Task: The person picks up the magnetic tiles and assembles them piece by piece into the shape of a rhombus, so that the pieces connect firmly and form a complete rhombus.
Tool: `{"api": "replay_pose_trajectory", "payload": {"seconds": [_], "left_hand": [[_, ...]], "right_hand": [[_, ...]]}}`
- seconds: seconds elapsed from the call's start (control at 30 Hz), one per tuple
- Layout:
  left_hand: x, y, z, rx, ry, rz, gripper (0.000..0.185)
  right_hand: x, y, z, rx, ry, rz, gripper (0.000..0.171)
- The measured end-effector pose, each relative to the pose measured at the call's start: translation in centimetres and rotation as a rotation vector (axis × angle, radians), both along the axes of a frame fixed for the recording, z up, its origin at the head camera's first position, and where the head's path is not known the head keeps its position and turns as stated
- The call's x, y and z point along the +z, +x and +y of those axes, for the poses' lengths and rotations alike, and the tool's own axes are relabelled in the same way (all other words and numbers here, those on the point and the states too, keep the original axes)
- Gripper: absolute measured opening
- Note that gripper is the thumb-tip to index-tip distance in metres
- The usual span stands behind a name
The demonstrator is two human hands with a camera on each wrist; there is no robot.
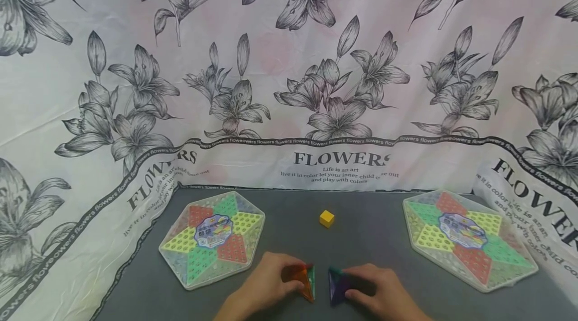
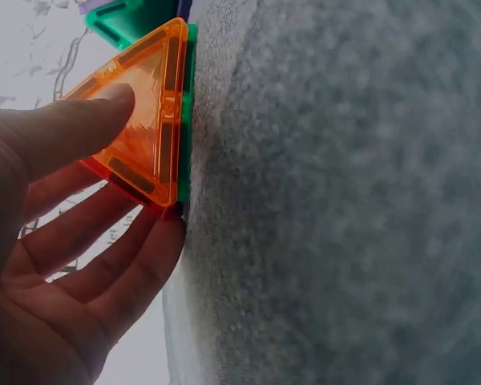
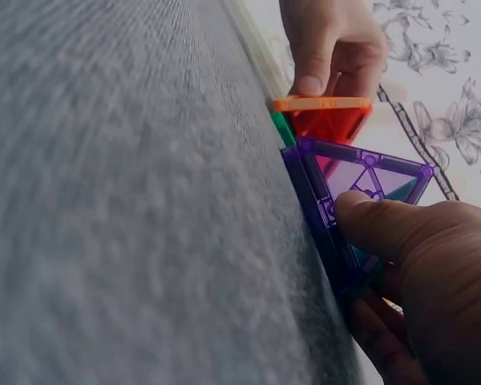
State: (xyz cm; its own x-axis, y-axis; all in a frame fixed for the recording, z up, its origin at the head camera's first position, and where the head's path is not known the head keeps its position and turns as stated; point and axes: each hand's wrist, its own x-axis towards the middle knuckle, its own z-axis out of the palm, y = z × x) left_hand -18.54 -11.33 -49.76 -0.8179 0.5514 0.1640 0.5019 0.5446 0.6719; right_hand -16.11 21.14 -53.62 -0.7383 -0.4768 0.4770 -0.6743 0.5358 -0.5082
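Observation:
My left hand pinches a small pyramid of see-through triangular magnetic tiles, thumb on the orange tile. A green tile lies along its base edge, and a red tile forms another side. Opposite, my right hand pinches a second group of triangular magnetic tiles. Its thumb presses the purple tile; a green tile belongs to the same group. Both groups are at the grey tabletop, a narrow gap between them in the head view. My right fingertips are partly hidden behind the tiles.
A yellow cube sits beyond the hands. Hexagonal boards with coloured star patterns lie on both sides, one left and one right. A flower-printed cloth borders the grey tabletop at the back and sides.

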Motion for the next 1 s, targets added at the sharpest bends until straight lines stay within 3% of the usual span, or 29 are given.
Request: {"api": "replay_pose_trajectory", "payload": {"seconds": [0.43, 1.0], "left_hand": [[0.2, 0.5, 1.3, -0.059, 0.015, -0.052, 0.035], [0.3, 0.7, 1.3, -0.045, 0.030, -0.076, 0.034]], "right_hand": [[0.6, 0.2, -1.1, 0.002, 0.000, -0.124, 0.036], [0.6, 0.5, -2.0, -0.018, -0.037, -0.097, 0.036]]}}
